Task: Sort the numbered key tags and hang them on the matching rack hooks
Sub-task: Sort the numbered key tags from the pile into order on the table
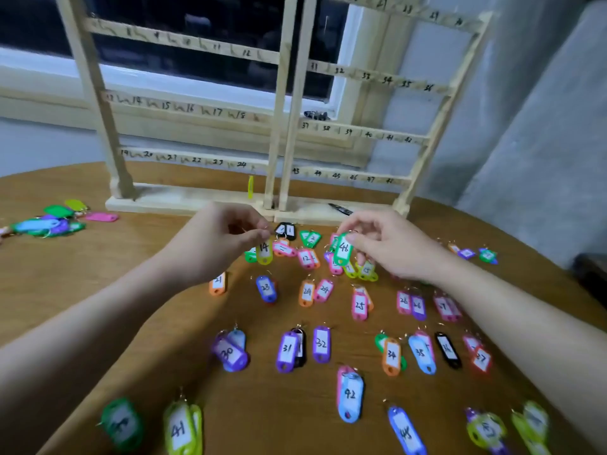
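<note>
Fingers of my right hand [384, 247] pinch the green tag marked 46 [343, 250] just above the sorted rows; my left hand [223, 238] pinches the ring of the yellow tag marked 14 [264, 252]. Both tags hang low over the surface [98, 274], in front of the wooden rack [279, 126]. I'd read each rail number first, then slip the ring squarely over its hook, one tag at a time.

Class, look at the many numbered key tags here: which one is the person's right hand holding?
The green tag marked 46, pinched in the right hand above the table; the others lie flat.
</note>
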`<state>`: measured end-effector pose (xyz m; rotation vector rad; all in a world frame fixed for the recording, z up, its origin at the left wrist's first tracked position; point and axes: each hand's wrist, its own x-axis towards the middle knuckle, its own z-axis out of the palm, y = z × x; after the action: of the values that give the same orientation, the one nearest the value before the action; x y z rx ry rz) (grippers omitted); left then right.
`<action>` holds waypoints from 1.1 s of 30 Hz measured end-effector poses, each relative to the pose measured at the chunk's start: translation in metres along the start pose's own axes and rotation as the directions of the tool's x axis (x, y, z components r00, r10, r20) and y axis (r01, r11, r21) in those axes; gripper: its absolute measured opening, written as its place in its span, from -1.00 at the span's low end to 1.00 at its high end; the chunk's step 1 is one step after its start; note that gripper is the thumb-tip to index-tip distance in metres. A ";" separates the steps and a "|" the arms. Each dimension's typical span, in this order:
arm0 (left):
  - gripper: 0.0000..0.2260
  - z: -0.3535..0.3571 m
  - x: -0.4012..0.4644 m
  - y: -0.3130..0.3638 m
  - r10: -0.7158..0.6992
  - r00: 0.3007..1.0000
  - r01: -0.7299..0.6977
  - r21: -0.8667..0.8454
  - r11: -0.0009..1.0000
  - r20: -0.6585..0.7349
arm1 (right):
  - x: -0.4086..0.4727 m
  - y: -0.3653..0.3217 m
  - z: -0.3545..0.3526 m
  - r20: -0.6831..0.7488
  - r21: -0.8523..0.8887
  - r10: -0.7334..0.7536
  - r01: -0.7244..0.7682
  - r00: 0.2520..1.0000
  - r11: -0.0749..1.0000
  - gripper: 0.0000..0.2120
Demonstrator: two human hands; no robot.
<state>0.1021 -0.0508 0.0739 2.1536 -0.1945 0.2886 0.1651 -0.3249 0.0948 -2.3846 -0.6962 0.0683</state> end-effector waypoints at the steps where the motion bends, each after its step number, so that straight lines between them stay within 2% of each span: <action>1: -0.95 0.008 0.003 0.003 0.001 1.000 -0.001 -0.014 1.000 0.022 | -0.010 0.005 -0.005 -0.010 0.004 0.020 -0.020 1.000 1.000 -0.88; 9: -0.97 0.065 0.012 0.035 0.071 0.986 -0.070 -0.015 0.997 0.150 | -0.080 0.031 -0.035 -0.067 0.019 0.149 -0.148 0.987 0.989 -0.86; 17: -0.93 0.101 0.033 0.052 0.051 0.977 -0.063 0.049 0.997 0.208 | -0.128 0.062 -0.058 -0.080 -0.030 0.236 -0.239 0.968 0.971 -0.89; 27: -0.92 0.134 0.072 0.043 -0.007 0.973 -0.036 0.182 0.983 0.230 | -0.143 0.084 -0.060 -0.082 0.045 0.289 -0.286 0.954 0.957 -0.88; 33: -0.90 0.141 0.084 0.031 0.031 0.958 -0.108 0.260 0.960 0.283 | -0.135 0.090 -0.056 -0.089 0.069 0.293 -0.287 0.952 0.955 -0.87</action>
<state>0.1936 -0.1879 0.0450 2.4616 -0.4127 0.0524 0.1029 -0.4831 0.0680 -2.4018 -0.2896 0.0925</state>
